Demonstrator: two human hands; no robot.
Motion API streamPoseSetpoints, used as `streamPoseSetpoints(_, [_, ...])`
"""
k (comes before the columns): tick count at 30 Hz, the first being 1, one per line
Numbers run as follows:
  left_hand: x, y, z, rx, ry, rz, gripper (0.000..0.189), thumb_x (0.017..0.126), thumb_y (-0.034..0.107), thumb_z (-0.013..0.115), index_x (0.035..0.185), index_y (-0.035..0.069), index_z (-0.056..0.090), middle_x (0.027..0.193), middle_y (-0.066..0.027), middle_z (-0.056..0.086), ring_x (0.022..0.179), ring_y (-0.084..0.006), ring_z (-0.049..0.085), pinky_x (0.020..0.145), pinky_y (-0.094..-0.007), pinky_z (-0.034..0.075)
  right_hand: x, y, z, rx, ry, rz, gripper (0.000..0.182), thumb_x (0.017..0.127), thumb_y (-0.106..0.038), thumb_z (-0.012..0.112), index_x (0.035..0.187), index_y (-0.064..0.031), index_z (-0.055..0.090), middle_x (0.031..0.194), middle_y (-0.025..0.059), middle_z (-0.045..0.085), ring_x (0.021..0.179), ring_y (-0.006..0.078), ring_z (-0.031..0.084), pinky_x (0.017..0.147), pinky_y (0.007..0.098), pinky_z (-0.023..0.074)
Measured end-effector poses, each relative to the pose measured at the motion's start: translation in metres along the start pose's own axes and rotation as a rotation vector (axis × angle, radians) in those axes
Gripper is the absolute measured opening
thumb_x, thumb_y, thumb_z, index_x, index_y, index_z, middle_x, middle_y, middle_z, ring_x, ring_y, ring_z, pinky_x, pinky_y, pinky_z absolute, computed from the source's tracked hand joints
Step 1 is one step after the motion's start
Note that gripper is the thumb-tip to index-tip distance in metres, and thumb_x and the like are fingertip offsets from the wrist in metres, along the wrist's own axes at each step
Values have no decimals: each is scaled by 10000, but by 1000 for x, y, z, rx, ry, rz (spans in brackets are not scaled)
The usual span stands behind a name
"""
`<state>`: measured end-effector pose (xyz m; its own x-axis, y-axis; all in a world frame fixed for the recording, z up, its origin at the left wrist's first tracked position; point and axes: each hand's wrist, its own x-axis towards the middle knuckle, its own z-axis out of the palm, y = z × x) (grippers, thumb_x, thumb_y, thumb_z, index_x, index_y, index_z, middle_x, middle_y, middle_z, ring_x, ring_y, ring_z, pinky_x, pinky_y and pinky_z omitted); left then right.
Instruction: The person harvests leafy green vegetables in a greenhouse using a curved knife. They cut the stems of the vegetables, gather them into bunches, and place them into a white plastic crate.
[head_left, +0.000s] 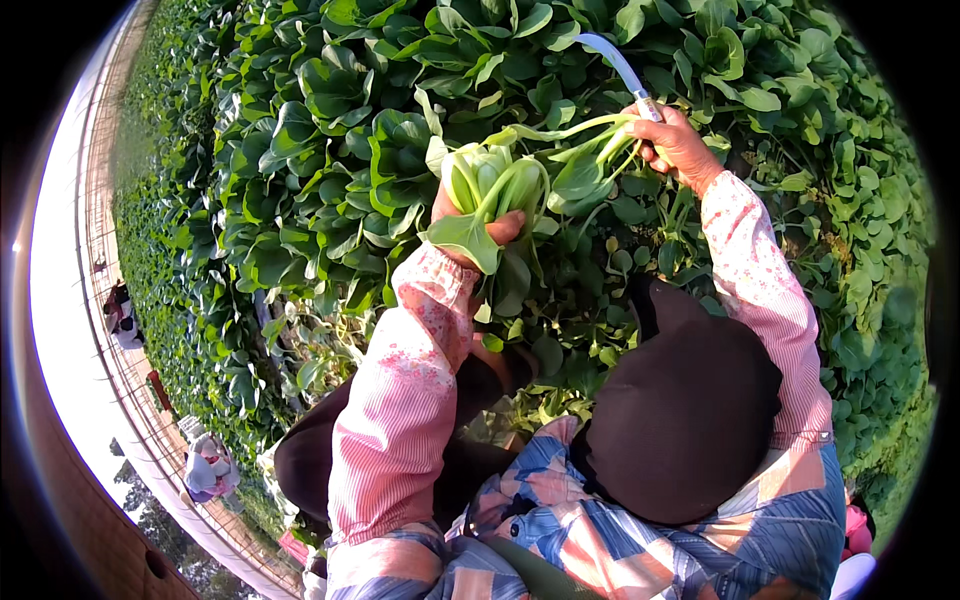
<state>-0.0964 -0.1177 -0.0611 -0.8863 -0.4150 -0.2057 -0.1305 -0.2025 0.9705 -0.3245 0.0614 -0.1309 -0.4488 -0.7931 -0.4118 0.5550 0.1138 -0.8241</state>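
Note:
Bunched heads of bok choy (487, 180) are gripped in my left hand (506, 229), their pale stalks facing up and a few leaves drooping over the fingers. My right hand (679, 146) holds a sickle (616, 64) by its light handle, the curved blade pointing up and to the left. The same hand also pinches several loose leaf stalks (615, 142), whose leaves hang towards the bunch. One long stem reaches across between the two hands. Part of the sickle's handle is hidden inside my right fist.
Dense leafy greens (322, 172) grow ahead and to the left, with more plants (877, 225) on the right. Wilted leaves (322, 337) lie near my knee (682, 420). Other people (210, 469) are at the far left, by a path and a greenhouse wall.

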Motion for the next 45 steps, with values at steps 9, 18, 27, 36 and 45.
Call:
streamPoseSetpoints(9, [-72, 102, 62, -199, -209, -209, 616, 664, 122, 713, 1233, 75, 482, 1119, -21, 555, 1028, -139, 520, 912, -287, 392, -93, -124, 110, -434, -458, -29, 266, 806, -195, 622, 1002, -21, 576, 751, 13, 583, 531, 62, 560, 364, 162, 355])
streamPoseSetpoints(18, [-128, 89, 30, 406, 81, 334, 623, 648, 242, 771, 1085, 3, 398, 918, -143, 619, 834, -253, 636, 723, -334, 493, -145, -179, 231, -943, -506, -88, 295, 787, -330, 685, 795, -52, 586, 579, -68, 439, 401, 11, 371, 344, 175, 277])
streamPoseSetpoints(27, [-201, 116, 36, 754, 125, 190, 603, 550, 186, 750, 966, -64, 392, 778, -232, 601, 823, -398, 597, 695, -439, 479, -173, -134, 266, -1163, -551, -286, 49, 796, -38, 540, 771, -54, 501, 619, -73, 412, 507, 10, 351, 450, 177, 275])
streamPoseSetpoints(36, [-260, 131, -56, 417, 421, 646, 651, 663, 314, 785, 1107, -15, 440, 1033, -153, 569, 954, -234, 588, 772, -331, 477, -135, -161, 219, -1016, -398, -627, 280, 911, -177, 552, 1140, -23, 502, 699, -48, 480, 533, 19, 419, 471, 152, 334])
streamPoseSetpoints(45, [-531, 140, -157, 1574, 676, 161, 605, 658, 135, 746, 1173, 60, 438, 1111, -135, 565, 1044, -316, 551, 905, -385, 441, -136, -169, 255, -1010, -225, -615, 226, 766, -38, 554, 672, -87, 355, 571, 64, 469, 473, 131, 463, 439, 253, 434])
